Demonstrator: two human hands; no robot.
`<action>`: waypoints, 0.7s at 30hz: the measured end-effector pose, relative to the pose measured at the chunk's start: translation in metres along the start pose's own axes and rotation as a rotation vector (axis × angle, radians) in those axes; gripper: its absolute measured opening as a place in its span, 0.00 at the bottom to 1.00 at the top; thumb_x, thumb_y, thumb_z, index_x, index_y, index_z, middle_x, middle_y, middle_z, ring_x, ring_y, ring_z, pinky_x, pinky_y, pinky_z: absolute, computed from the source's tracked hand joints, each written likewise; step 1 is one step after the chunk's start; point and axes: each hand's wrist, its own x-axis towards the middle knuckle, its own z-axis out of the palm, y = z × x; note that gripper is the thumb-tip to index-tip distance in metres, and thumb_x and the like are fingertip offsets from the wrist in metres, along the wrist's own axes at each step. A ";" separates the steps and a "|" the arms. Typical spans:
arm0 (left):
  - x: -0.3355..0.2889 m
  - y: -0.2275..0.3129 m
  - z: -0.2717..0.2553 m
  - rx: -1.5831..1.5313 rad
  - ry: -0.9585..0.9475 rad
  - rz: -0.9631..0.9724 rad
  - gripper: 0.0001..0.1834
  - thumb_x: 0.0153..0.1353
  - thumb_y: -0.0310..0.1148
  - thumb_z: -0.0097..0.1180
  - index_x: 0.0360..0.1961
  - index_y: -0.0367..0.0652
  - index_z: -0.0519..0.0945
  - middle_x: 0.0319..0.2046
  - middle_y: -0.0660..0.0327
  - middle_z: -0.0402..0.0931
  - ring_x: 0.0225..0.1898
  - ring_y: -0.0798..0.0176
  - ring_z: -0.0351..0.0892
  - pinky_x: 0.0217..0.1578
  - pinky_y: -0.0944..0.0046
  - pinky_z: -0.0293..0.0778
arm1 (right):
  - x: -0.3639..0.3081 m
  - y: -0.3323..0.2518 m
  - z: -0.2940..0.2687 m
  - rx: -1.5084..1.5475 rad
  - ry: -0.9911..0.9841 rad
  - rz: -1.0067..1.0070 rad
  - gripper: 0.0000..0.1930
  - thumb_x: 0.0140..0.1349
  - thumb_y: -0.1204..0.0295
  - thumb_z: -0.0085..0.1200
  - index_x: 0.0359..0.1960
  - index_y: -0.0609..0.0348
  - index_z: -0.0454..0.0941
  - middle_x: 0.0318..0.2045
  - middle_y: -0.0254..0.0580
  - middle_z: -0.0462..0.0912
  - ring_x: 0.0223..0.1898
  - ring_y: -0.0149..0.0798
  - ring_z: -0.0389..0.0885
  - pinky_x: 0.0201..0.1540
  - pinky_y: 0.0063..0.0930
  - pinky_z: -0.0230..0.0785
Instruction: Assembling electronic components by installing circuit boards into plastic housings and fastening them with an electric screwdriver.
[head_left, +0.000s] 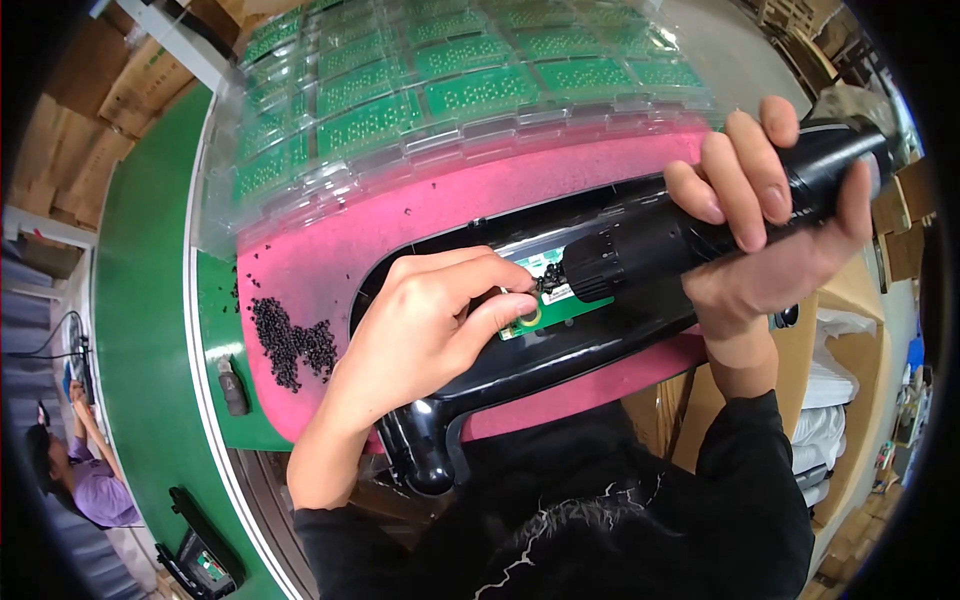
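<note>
My right hand (760,200) is wrapped round a black electric screwdriver (640,245) with a ribbed nose. A cluster of small black screws (550,277) sits at the tool's tip. My left hand (430,310) is closed in a pinch, thumb and forefinger beside that cluster; what lies between the fingertips is too small to make out. Beneath both hands lies a long glossy black plastic housing (560,352) with a rounded leg at its near left end. A green circuit board (590,309) with a white label sits in it, partly hidden by my fingers and the screwdriver.
A pink mat (300,235) lies under the housing, with a pile of black screws (290,340) at its left. Clear trays of green circuit boards (480,92) stand behind. A dark small object (233,388) lies left. An open carton (850,400) stands right; another person (85,470) is far left.
</note>
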 end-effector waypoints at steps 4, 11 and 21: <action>-0.003 -0.002 0.002 -0.115 -0.063 -0.064 0.06 0.56 0.21 0.65 0.34 0.30 0.81 0.28 0.54 0.82 0.27 0.64 0.82 0.29 0.67 0.76 | -0.006 -0.004 -0.002 0.003 -0.059 0.035 0.22 0.63 0.47 0.54 0.38 0.53 0.65 0.21 0.24 0.68 0.17 0.21 0.66 0.29 0.20 0.61; -0.004 -0.003 0.008 -0.113 -0.030 -0.043 0.07 0.54 0.20 0.65 0.33 0.30 0.79 0.26 0.55 0.80 0.27 0.61 0.82 0.30 0.66 0.76 | -0.011 -0.007 -0.004 -0.078 -0.144 0.045 0.23 0.58 0.47 0.60 0.38 0.50 0.66 0.19 0.22 0.71 0.16 0.20 0.71 0.28 0.20 0.64; -0.003 0.003 0.011 0.126 0.026 0.090 0.12 0.51 0.26 0.68 0.34 0.33 0.79 0.30 0.53 0.80 0.31 0.51 0.81 0.34 0.59 0.76 | -0.012 -0.010 -0.012 -0.148 -0.267 0.105 0.24 0.61 0.45 0.56 0.44 0.50 0.67 0.23 0.24 0.73 0.21 0.22 0.73 0.36 0.25 0.68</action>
